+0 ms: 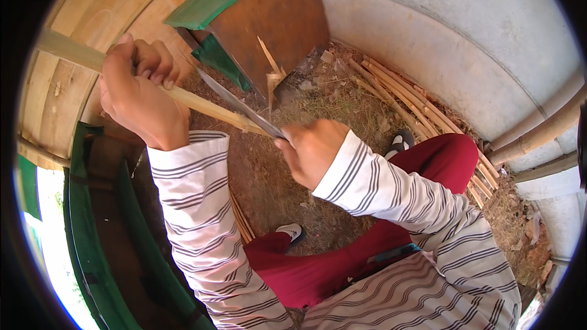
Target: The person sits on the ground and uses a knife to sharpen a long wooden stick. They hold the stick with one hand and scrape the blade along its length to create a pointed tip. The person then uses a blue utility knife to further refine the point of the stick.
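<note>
My left hand (136,95) is wrapped round a long pale strip of what looks like split bamboo (205,105), raised at the left. One end runs past the fist to the upper left; the other slants down toward my right hand (315,150). That hand is closed on a knife (235,101), its handle mostly hidden in the fist. The blade points up and left and lies close along the strip's lower end; whether its edge touches there, I cannot tell. Thin curled shavings (273,85) show just beyond the blade.
A brown box with a green cover (269,21) stands ahead. Several bamboo poles (406,98) lie on the dirt floor along the pale wall (440,30). At the left are a wooden plank wall (67,85) and a dark green-edged trough (76,208). My red-trousered legs (324,269) spread below.
</note>
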A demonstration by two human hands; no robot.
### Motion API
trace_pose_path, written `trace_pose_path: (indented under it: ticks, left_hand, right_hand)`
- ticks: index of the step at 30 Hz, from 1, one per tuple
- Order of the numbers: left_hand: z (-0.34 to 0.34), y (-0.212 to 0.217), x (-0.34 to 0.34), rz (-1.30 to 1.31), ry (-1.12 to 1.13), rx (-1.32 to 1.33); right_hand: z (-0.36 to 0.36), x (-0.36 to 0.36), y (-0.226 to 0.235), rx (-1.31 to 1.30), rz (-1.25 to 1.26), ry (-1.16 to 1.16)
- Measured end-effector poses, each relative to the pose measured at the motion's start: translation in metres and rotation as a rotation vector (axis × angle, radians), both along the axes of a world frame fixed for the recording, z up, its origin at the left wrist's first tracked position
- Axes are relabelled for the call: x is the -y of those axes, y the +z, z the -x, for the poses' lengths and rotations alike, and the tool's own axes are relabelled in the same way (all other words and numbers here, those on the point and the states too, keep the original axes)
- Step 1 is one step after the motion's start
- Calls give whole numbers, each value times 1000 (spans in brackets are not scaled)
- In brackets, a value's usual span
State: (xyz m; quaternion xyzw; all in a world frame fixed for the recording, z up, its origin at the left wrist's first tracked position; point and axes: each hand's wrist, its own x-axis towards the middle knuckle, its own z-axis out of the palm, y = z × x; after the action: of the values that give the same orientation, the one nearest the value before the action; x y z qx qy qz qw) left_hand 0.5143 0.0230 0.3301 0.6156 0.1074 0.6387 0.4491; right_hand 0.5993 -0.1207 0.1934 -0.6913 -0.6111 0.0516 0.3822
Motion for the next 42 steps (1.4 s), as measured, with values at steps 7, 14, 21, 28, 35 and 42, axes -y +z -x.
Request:
trace_pose_path:
  ticks: [7,14,21,28,35,42]
  left_hand:
    - [-16,3,4,46,76,57]
    - [4,3,-11,27,126,59]
    - [8,5,-22,20,137,66]
    - [26,5,-34,52,192,31]
    - [7,5,-36,20,242,38]
    - [9,1,-41,39,197,61]
  right_hand:
    - [10,-4,-28,108,64,-64]
    - [15,-1,-52,-105,-69,-37]
    - [-10,-14,-234,147,409,94]
    - [3,-19,-151,-16,79,80]
    - [20,-12,-54,-47,-383,31]
    - [11,-6,-157,-1,37,11]
